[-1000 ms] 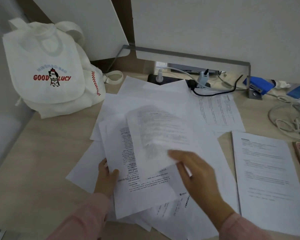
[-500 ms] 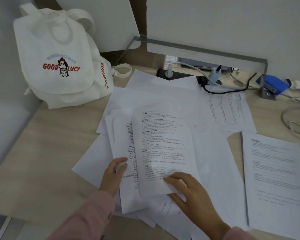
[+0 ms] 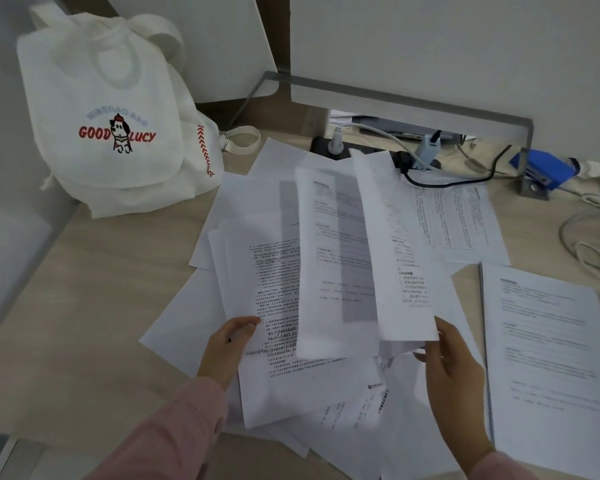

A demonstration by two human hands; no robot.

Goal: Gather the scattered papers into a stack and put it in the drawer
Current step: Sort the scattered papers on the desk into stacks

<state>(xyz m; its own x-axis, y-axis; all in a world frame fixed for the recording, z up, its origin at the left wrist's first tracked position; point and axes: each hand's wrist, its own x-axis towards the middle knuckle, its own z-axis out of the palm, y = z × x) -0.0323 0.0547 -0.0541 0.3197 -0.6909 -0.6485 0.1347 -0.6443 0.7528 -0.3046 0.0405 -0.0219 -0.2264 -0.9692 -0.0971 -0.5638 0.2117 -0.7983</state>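
Several printed white papers (image 3: 326, 403) lie overlapping across the middle of the wooden desk (image 3: 84, 306). My left hand (image 3: 227, 348) grips the left edge of a partly gathered stack (image 3: 267, 271), thumb on top. A single sheet (image 3: 392, 244) curls upward off the desk, pinched at its bottom edge by my right hand (image 3: 451, 372), just right of the stack. Another sheet (image 3: 336, 271) rests on the stack between the two hands. A separate stapled document (image 3: 548, 358) lies flat at the right. No drawer is in view.
A white "GOOD LUCY" backpack (image 3: 118, 126) stands at the back left. A black power strip (image 3: 357, 150) with plugs and cables runs along the back, a blue stapler (image 3: 541, 171) at the back right, and coiled white cable (image 3: 593, 237) at the right edge.
My right hand has left the sheet it laid on the stack and now lifts another sheet from the right. My left hand has kept its hold on the stack's left edge.
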